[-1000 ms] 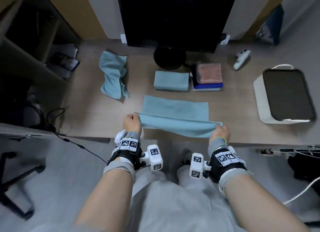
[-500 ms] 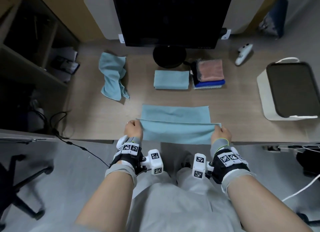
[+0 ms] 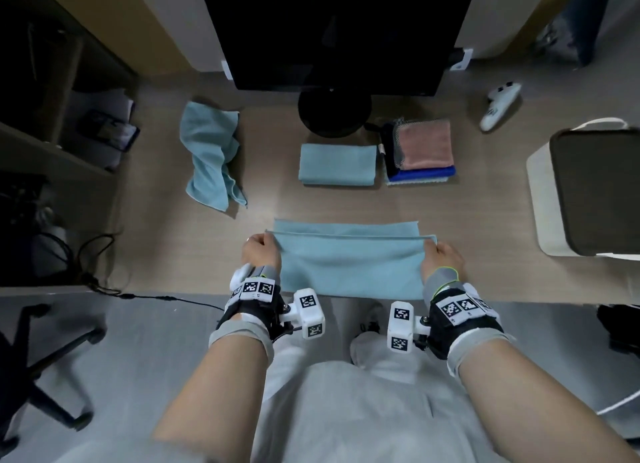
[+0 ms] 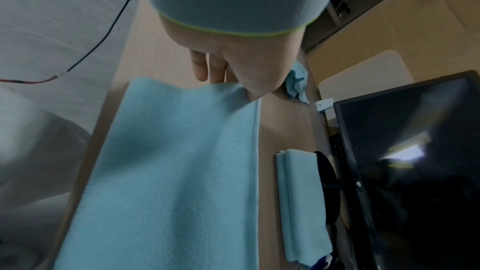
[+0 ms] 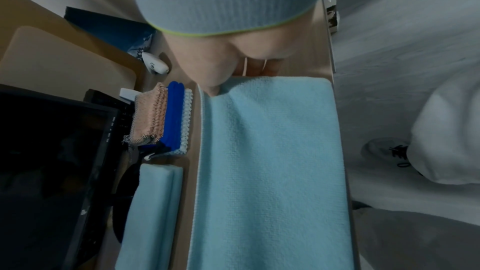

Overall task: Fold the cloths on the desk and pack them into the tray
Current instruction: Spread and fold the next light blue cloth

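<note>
A light blue cloth (image 3: 349,262) (image 4: 179,171) (image 5: 270,161) lies at the desk's near edge, its near half folded over toward the far edge. My left hand (image 3: 260,253) (image 4: 244,69) pinches the left corner of the upper layer, and my right hand (image 3: 442,257) (image 5: 221,69) pinches the right corner. A crumpled light blue cloth (image 3: 211,158) lies at the far left. A folded light blue cloth (image 3: 336,164) (image 4: 301,202) (image 5: 153,202) sits by the monitor base. The grey tray (image 3: 595,192) on a white box stands at the right.
A stack of folded cloths (image 3: 420,151) (image 5: 163,122), pink on top and blue below, lies beside the folded one. A black monitor (image 3: 332,33) stands at the back, a white controller (image 3: 498,104) far right. Open shelves (image 3: 52,116) stand left; a cable (image 3: 166,298) hangs off the desk's edge.
Both hands have carried the cloth's near edge up and away from me, so the upper layer now almost reaches the far edge.
</note>
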`<state>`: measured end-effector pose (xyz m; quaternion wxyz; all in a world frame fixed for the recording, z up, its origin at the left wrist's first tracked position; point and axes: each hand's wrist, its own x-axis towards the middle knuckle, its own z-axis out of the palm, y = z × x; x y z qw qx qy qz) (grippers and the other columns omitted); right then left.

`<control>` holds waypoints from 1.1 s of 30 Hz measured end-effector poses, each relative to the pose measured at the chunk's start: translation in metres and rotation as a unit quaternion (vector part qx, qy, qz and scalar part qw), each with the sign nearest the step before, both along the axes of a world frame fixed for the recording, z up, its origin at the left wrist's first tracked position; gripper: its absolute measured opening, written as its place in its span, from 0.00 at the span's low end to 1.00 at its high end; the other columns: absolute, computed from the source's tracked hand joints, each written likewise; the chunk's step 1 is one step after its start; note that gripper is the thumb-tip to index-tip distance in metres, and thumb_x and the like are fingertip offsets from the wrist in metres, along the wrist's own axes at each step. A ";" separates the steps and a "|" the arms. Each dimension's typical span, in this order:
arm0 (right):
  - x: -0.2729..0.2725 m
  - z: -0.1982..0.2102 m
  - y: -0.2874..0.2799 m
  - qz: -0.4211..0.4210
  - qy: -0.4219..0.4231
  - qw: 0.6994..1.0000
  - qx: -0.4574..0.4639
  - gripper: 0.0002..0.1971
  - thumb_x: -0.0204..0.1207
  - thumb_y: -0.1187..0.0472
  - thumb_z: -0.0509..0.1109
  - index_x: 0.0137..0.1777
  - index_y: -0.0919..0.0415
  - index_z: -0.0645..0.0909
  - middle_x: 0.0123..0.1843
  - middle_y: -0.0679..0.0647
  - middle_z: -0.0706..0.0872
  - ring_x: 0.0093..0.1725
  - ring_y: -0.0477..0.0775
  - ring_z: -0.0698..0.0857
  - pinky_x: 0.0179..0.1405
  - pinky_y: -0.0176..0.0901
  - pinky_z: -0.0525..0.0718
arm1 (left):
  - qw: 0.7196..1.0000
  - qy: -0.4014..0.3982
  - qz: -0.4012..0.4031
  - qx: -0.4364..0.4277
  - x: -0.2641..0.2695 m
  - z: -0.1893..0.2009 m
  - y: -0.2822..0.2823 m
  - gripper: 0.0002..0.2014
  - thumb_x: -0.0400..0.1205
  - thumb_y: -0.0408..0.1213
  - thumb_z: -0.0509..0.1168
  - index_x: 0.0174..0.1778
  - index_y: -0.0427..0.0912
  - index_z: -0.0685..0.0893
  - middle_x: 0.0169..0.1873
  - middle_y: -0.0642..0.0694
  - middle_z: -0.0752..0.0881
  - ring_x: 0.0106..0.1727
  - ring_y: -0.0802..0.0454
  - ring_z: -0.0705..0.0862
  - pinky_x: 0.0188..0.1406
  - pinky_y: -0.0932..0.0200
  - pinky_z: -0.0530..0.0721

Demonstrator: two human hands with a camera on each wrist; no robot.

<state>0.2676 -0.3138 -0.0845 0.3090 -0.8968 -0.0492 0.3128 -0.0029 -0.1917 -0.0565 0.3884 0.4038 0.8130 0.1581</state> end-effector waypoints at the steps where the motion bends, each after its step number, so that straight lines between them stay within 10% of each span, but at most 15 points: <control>1: 0.001 -0.003 0.004 0.006 -0.004 1.000 -0.004 0.15 0.77 0.52 0.64 0.40 0.65 0.81 0.39 0.69 0.83 0.37 0.61 0.77 0.45 0.53 0.81 | 1.000 0.005 -0.007 -0.014 0.002 -0.004 0.007 0.12 0.84 0.43 0.58 0.47 0.42 0.85 0.39 0.40 0.85 0.39 0.39 0.82 0.44 0.51 0.81; 6: 0.004 -0.016 0.021 0.037 -0.010 0.994 -0.099 0.15 0.78 0.42 0.57 0.45 0.50 0.80 0.44 0.58 0.86 0.43 0.63 0.84 0.51 0.50 0.82 | 0.997 0.019 -0.041 -0.070 0.005 -0.028 0.041 0.16 0.83 0.48 0.58 0.40 0.43 0.85 0.39 0.37 0.89 0.40 0.36 0.88 0.45 0.47 0.88; 14: 0.000 -0.027 0.051 0.026 -0.029 0.989 -0.146 0.15 0.84 0.51 0.57 0.54 0.58 0.82 0.48 0.65 0.86 0.40 0.63 0.77 0.44 0.48 0.74 | 0.988 0.060 -0.072 -0.125 0.008 -0.040 0.068 0.17 0.85 0.44 0.58 0.55 0.37 0.86 0.54 0.34 0.88 0.52 0.36 0.87 0.48 0.57 0.78; 33: 0.007 -0.050 0.060 -0.096 -0.029 0.993 -0.067 0.09 0.72 0.61 0.68 0.51 0.50 0.83 0.43 0.54 0.89 0.40 0.60 0.87 0.42 0.47 0.87 | 0.987 0.101 -0.063 -0.110 0.000 -0.054 0.080 0.10 0.72 0.51 0.71 0.38 0.47 0.83 0.36 0.49 0.86 0.40 0.45 0.86 0.41 0.59 0.80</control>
